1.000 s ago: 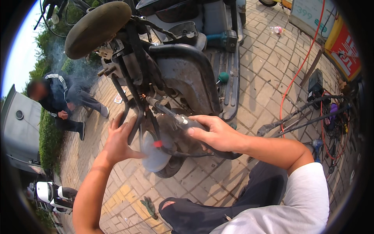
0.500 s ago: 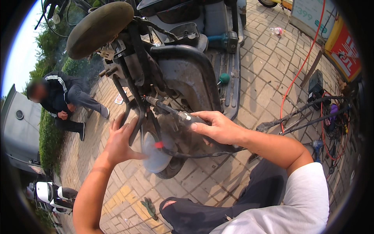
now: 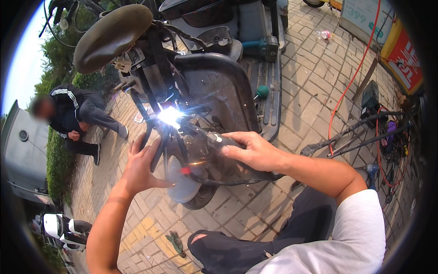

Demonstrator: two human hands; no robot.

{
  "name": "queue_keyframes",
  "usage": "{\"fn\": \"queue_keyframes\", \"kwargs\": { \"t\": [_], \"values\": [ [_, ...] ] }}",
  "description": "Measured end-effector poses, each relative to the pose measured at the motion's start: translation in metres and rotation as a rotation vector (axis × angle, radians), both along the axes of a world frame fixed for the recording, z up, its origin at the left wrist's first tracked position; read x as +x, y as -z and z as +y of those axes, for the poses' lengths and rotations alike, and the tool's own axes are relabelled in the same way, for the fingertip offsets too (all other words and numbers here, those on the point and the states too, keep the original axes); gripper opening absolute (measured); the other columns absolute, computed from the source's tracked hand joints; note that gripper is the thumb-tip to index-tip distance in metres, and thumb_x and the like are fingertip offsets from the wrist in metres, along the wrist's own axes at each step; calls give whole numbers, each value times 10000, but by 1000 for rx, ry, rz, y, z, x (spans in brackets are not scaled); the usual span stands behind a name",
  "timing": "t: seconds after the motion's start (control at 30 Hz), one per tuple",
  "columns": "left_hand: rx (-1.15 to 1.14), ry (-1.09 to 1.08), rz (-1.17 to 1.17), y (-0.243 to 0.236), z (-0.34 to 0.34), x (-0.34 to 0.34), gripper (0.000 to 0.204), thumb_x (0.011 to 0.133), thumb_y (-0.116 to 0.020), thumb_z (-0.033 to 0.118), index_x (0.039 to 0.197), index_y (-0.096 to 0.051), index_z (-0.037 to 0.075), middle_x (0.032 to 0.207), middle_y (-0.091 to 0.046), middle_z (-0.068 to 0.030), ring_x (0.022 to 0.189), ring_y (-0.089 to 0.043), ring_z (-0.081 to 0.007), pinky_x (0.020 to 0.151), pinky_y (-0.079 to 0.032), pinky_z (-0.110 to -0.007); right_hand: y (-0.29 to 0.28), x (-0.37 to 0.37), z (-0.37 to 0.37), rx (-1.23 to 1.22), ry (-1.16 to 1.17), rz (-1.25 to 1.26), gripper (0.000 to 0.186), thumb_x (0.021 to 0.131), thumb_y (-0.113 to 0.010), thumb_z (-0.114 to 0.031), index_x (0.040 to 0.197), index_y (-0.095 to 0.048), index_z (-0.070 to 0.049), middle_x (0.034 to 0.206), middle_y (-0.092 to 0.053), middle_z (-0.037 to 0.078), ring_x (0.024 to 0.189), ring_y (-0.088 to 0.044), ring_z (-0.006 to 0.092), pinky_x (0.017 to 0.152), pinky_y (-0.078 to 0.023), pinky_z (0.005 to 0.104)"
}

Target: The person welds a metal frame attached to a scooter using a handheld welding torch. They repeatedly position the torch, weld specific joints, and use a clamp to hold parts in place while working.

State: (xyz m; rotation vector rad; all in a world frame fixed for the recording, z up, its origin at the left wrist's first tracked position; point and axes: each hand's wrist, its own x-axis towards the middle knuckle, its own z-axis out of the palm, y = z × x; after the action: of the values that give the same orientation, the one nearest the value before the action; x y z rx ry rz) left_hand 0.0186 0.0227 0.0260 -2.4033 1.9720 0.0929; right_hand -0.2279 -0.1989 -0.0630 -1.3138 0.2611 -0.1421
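One seriously bright blue-white arc [image 3: 170,116] lighting up the front of a beat-up vehicle [image 3: 216,84], so I'll place everything from that. Right hand [image 3: 253,153] is to the right of the arc and a bit below, fingers and thumb clamped on the dark handle of a torch-like tool [image 3: 213,138], its far end pointing straight at the glare. Can't make out the tip, the light swallows it.

Left hand [image 3: 139,169] is down and left of the arc, bare like the other one, fingers spread against a black tube [image 3: 157,153] on the frame, thumb sticking out well apart from them. Can't tell how hard it's pressing, if at all.

Right under the arc there's a red band [image 3: 185,171], with a whitish rounded piece [image 3: 179,188] and a dark tyre [image 3: 205,195] just below that. Black cable [image 3: 228,181] runs off to the lower right of the arc.

Up and right of it, a teal power tool [image 3: 262,48] lies on the vehicle, plus something with a round green head [image 3: 262,92] on the footboard. Far right of the arc, an orange-red cord [image 3: 349,86] crosses the paving. Left of the arc, another person [image 3: 73,105] is sitting low beside the hedge [image 3: 60,155].
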Motion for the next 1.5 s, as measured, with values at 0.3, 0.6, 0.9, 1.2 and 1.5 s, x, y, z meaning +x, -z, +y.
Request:
{"fn": "queue_keyframes", "kwargs": {
  "t": [0.3, 0.6, 0.9, 1.2, 1.5],
  "values": [
    [-6, 3, -2, -1, -1, -2, 1142, 496, -912, 519, 1426, -482, 17, 1187, -666, -185, 1380, -352, -492, 1149, -248, -580, -3, 0, -2, -8, -6, 22, 511, 991, -629, -289, 1400, -537, 2, 692, -544, -8, 576, -535, 78, 537, -453, 265],
    [-38, 13, 14, 2, 1, 1, 1131, 486, -920, 498, 1417, -494, 16, 1180, -665, -183, 1376, -365, -482, 1150, -244, -573, 10, -18, 2, 10, 23, -21, 495, 980, -651, -285, 1401, -555, -42, 730, -546, -20, 581, -538, 75, 529, -452, 261],
    [-8, -7, 7, -1, 0, -2, 1141, 493, -912, 497, 1438, -479, 27, 1166, -666, -187, 1383, -354, -484, 1153, -232, -576, 11, -4, -3, -88, 13, 2, 501, 972, -647, -281, 1392, -557, -24, 739, -579, 2, 577, -552, 87, 525, -465, 270],
    [2, -18, 13, -2, 0, -2, 1142, 497, -905, 493, 1440, -474, 13, 1157, -668, -202, 1389, -346, -484, 1162, -219, -575, 10, -2, -3, -130, 13, -7, 509, 966, -651, -285, 1395, -556, -27, 758, -603, 17, 593, -566, 94, 557, -489, 280],
    [9, -16, 6, -1, -1, -2, 1148, 498, -907, 505, 1439, -473, 13, 1175, -672, -189, 1388, -348, -486, 1160, -234, -574, 12, -1, -5, -161, 11, -16, 505, 963, -658, -285, 1390, -563, -34, 824, -633, 39, 602, -563, 100, 570, -493, 284]
  ]
}}
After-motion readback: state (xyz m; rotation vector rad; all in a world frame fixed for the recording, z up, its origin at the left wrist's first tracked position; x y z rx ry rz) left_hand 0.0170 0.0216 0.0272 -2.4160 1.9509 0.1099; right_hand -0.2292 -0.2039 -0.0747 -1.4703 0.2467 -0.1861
